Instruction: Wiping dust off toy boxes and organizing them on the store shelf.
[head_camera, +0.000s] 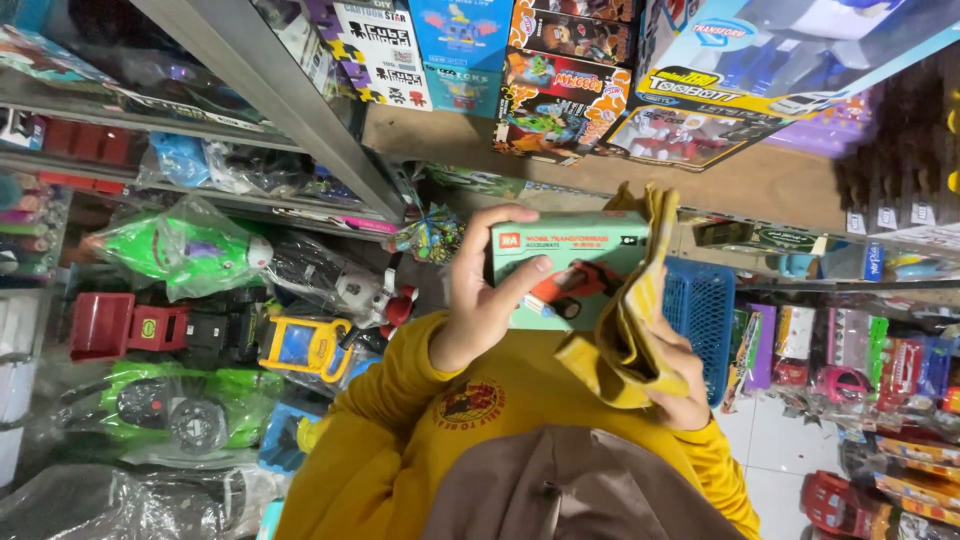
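A green toy box (565, 262) with a picture of an orange vehicle on its front is held up in front of the shelves, roughly at the middle of the view. The left hand (487, 290) grips it from the left side, fingers curled over the top edge and the thumb pressed across the front face. The right hand (680, 385) is closed around a yellow cloth (625, 330), which hangs bunched and folded against the right end of the box and reaches above its top corner. Both arms wear yellow sleeves (385, 420).

Just behind the cloth sits a blue plastic basket (700, 310). Above, larger toy boxes (570, 75) stand in a row on a wooden shelf (760, 180). To the left, a grey metal shelf frame (280, 100) runs diagonally, and below it lie bagged toys: a green toy gun (175, 250), a red and black truck (130, 325) and a yellow toy (305, 345). More packaged toys (860, 360) crowd the right side.
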